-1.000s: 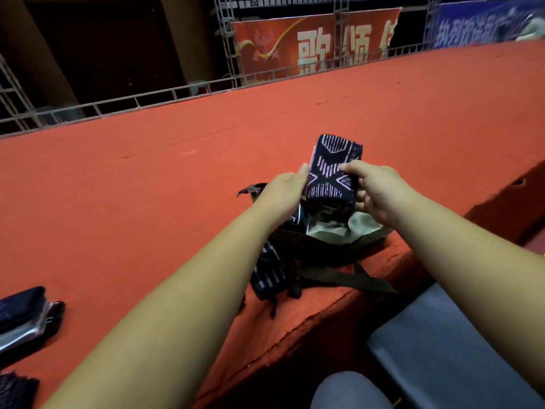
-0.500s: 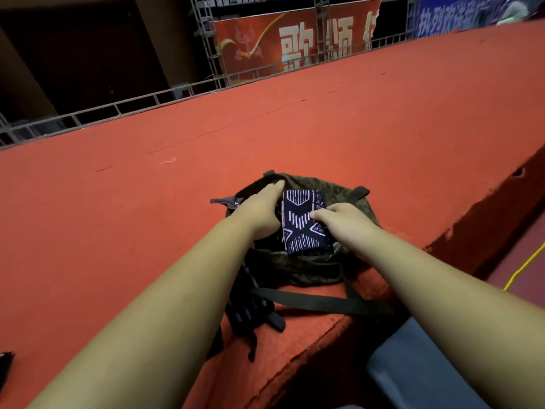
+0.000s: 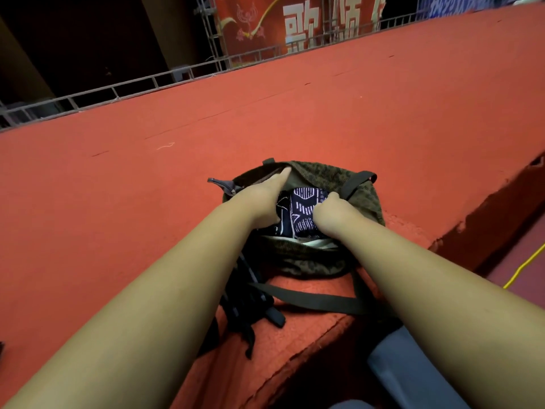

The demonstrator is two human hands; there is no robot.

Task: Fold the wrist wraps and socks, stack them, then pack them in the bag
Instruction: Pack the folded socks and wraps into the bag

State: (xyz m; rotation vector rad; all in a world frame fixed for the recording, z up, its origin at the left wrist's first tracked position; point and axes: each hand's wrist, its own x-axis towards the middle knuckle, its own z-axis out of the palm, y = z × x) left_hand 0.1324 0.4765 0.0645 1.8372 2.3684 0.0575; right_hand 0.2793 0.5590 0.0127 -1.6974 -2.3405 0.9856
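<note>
Bare forearms point(image 3: 141, 305), bare left hand point(image 3: 261, 199), right hand point(image 3: 333, 214)

Fingers of the left hand point(image 3: 262, 199) are hidden below the rim of the bag point(image 3: 362, 199). Fingertips of the right hand point(image 3: 333, 214) are hidden behind the cloth point(image 3: 305, 202), whose near end the bag covers. The far banner point(image 3: 265, 28) is cut off by the top edge.

A red-carpeted worktop point(image 3: 324, 119) fills most of the frame, its frayed front edge dropping away at lower right. A metal railing point(image 3: 132, 85) lines its far side. Beyond hangs a red banner point(image 3: 265, 28) with white characters. The upper left is dark. A yellow cable point(image 3: 510, 281) lies at the right edge.
</note>
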